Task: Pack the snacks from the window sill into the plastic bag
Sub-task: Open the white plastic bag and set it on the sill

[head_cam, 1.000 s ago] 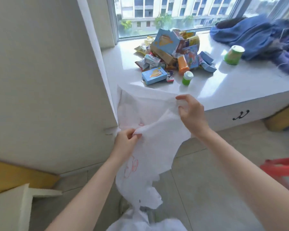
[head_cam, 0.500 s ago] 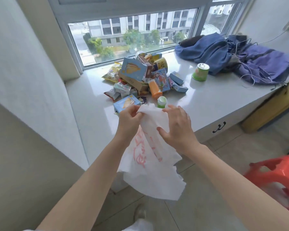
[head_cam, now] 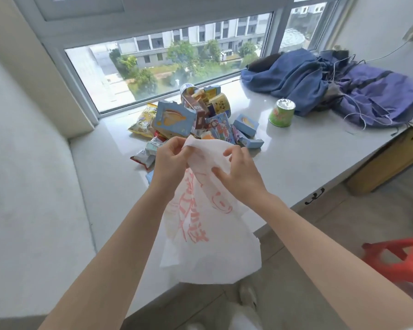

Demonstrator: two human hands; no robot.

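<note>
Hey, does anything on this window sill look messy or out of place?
Yes. The snacks lie in a jumbled heap by the window, boxes tilted on each other, and the green cup sits tipped, apart from them.

A home, by the look of it — a wide window sill (head_cam: 296, 158) with drawers, rumpled blue clothes (head_cam: 320, 79), a red plastic stool (head_cam: 401, 263), apartment blocks outside.

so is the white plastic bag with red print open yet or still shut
Shut. The white plastic bag with red print hangs flat, its top edge pinched together between the left hand and right hand; no opening shows.
</note>
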